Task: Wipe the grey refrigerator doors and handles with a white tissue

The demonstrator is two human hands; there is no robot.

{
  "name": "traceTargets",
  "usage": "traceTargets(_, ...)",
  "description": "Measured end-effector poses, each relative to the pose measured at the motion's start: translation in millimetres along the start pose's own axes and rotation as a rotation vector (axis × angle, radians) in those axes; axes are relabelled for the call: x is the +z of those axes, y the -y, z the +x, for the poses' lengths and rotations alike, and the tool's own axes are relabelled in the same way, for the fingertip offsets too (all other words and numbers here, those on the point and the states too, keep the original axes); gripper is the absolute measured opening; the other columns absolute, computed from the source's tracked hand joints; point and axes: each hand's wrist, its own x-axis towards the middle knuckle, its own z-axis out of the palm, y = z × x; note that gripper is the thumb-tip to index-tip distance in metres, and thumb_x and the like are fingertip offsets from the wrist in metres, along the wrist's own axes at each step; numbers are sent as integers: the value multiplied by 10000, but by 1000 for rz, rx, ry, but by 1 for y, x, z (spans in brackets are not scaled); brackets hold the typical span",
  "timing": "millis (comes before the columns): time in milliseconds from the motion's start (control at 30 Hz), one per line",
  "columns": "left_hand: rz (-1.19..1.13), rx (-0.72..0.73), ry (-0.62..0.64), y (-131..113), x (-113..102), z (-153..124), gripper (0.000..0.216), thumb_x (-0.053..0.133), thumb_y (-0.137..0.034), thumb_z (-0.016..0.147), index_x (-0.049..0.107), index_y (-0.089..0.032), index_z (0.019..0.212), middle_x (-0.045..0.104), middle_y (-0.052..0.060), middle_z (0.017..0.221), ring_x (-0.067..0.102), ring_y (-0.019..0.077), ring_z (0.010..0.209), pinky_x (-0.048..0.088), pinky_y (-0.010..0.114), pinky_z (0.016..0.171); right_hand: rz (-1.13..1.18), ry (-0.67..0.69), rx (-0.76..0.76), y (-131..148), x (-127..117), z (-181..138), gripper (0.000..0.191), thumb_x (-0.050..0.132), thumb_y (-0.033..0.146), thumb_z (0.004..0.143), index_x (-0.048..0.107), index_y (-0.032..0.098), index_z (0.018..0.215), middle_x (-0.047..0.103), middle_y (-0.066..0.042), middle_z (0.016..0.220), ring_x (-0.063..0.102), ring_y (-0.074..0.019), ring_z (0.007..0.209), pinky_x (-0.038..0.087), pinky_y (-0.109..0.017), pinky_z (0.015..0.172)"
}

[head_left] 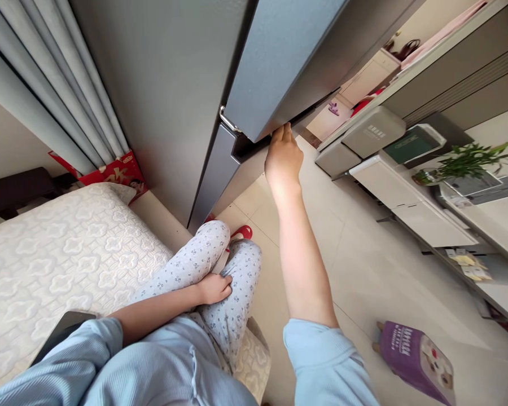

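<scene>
A seated person's right hand [284, 160] reaches up to the bottom edge of a gray upper door [279, 62], fingertips hidden, so the firmness of its hold cannot be told; the left hand [214, 288] rests well apart, loosely, on patterned trousers [239, 282]. The door lies just beyond the right hand, the nearer one, its long axis running far and right. A quilted bed [46, 254] stands left, pale tiled floor [330, 242] and a white cabinet [432, 223] right.
</scene>
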Motion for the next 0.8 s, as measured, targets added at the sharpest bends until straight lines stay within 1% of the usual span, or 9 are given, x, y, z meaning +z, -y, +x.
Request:
traceTargets(133, -5, 2, 14, -1, -1, 2, 334, 367, -345, 1030, 627, -158, 1122, 740, 133, 955, 739, 278, 860, 558, 350, 790, -36, 34, 17, -11, 6, 9, 575, 272, 91, 1034, 386, 70, 1597, 371, -249, 1632, 473, -314, 1483, 543, -454, 1092)
traceTargets(267, -13, -8, 23, -2, -3, 3, 334, 368, -351, 1029, 628, -159, 1114, 739, 134, 955, 740, 284, 859, 550, 350, 775, -59, 77, 44, -17, 5, 18, 574, 306, 144, 1054, 345, 81, 1623, 315, -255, 1658, 454, -329, 1493, 523, -450, 1100)
traceTargets(400, -12, -5, 34, -3, -6, 3, 335, 369, -353, 1032, 627, -163, 1130, 741, 124, 960, 742, 282, 869, 549, 346, 775, -40, 128, 77, -24, 0, 29, 581, 253, 138, 1062, 307, 39, 1632, 257, -279, 1675, 428, -318, 1510, 495, -419, 1099)
traceTargets(467, -2, -2, 45, -4, -7, 3, 336, 368, -352, 1035, 627, -167, 1141, 745, 117, 970, 743, 276, 878, 552, 340, 779, -13, 153, 94, -28, -3, 36, 597, 245, 97, 1042, 298, 26, 1633, 233, -279, 1683, 424, -312, 1509, 476, -405, 1099)
traceTargets(567, 10, -3, 56, -4, -8, 4, 339, 363, -348, 1039, 627, -167, 1150, 748, 110, 976, 745, 269, 885, 559, 336, 787, 37, 186, 114, -35, -5, 45, 646, 301, 50, 988, 297, 24, 1633, 210, -258, 1697, 454, -317, 1475, 452, -410, 1107)
traceTargets(700, 5, 0, 62, -5, -8, 5, 344, 353, -343, 1040, 625, -165, 1151, 749, 114, 987, 747, 273, 892, 564, 343, 788, 104, 213, 133, -43, -6, 57, 641, 394, 171, 1021, 290, 41, 1640, 184, -254, 1704, 457, -337, 1465, 438, -455, 1118)
traceTargets(733, 4, 0, 64, -6, -8, 5, 344, 351, -342, 1040, 623, -164, 1152, 749, 117, 992, 748, 277, 896, 564, 346, 788, 107, 221, 140, -43, -7, 58, 646, 413, 181, 1024, 285, 45, 1642, 182, -253, 1704, 458, -340, 1466, 433, -463, 1126)
traceTargets(800, -1, -3, 68, -6, -8, 5, 343, 349, -341, 1039, 620, -163, 1153, 748, 123, 998, 748, 285, 901, 565, 356, 793, 89, 235, 155, -41, -9, 58, 652, 421, 139, 1014, 280, 42, 1643, 184, -250, 1704, 479, -341, 1453, 429, -463, 1137)
